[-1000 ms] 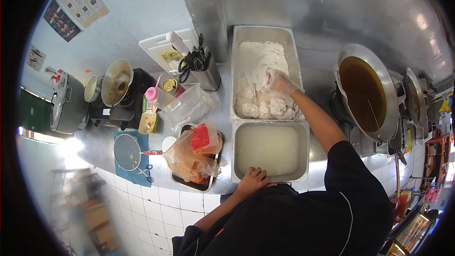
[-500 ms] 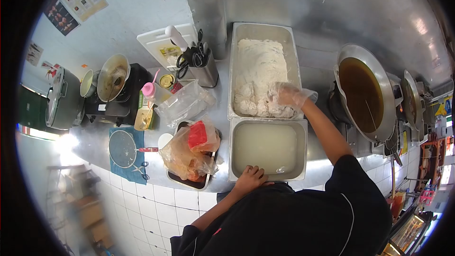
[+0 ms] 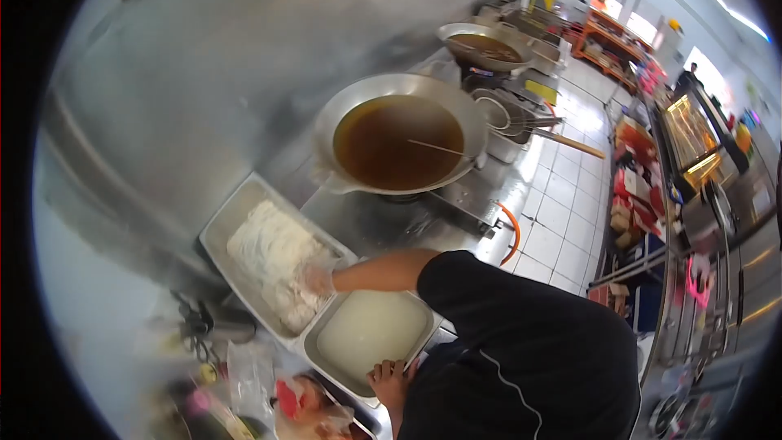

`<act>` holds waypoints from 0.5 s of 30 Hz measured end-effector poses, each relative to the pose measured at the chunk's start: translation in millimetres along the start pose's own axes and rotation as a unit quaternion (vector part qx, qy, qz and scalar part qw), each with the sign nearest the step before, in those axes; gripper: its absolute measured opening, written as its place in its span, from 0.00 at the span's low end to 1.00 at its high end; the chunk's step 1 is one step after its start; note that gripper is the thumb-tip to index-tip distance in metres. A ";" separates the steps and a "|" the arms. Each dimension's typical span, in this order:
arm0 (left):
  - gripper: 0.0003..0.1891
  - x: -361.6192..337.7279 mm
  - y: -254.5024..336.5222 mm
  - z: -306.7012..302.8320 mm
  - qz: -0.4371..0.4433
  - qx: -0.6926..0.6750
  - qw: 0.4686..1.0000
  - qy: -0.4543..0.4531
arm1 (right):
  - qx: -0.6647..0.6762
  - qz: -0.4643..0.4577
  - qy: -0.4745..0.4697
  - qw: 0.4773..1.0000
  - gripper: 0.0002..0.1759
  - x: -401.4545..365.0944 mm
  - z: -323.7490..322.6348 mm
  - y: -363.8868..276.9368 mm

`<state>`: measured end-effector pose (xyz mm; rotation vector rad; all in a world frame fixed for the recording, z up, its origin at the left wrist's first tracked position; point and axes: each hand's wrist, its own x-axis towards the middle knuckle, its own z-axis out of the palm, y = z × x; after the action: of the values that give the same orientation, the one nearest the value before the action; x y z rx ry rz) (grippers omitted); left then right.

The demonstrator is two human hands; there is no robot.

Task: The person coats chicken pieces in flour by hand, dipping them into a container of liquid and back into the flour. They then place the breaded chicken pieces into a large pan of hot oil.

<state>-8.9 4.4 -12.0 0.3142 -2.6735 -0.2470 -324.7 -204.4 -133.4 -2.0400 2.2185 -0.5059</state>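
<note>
A clear plastic glove covers my right hand [image 3: 316, 277], which is down in the flour at the lower end of a long metal tray [image 3: 218, 232]. Its fingers are hidden by the glove, the flour and blur. White flour [image 3: 273, 244] with floury lumps fills much of that tray. Bare, my left hand [image 3: 391, 379] rests its fingers on the near rim of a second metal tray [image 3: 425, 342], which holds cloudy whitish liquid [image 3: 371, 334].
Beyond the trays is a large wok of brown oil [image 3: 399, 143], with another wok [image 3: 486, 47] farther back. A wooden-handled strainer [image 3: 574, 145] lies to the right. Plastic bags [image 3: 251, 375] and a utensil holder [image 3: 232, 322] are lower left. A person [image 3: 691, 77] stands far off.
The view has swung to the right, bringing the woks to the middle and shifting the trays to the lower left. My right hand remains in the flour and my left hand on the rim.
</note>
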 end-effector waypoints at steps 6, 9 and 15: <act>0.20 -6.0 -4.8 9.1 0.020 -0.013 1.000 0.019 | -0.254 -0.017 -0.041 0.966 0.13 34.9 15.2 12.0; 0.20 -2.9 -0.9 0.2 0.013 -0.020 1.000 0.011 | -0.162 0.077 -0.150 0.972 0.13 15.3 -118.2 -52.9; 0.20 -3.2 -3.3 1.5 0.019 -0.035 0.999 0.007 | -0.256 -0.098 -0.066 0.960 0.22 83.2 -90.4 -19.6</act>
<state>-6.2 2.2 -15.3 0.2413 -2.6470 -0.3232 -340.5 -270.6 -29.3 -2.4576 2.2475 0.2226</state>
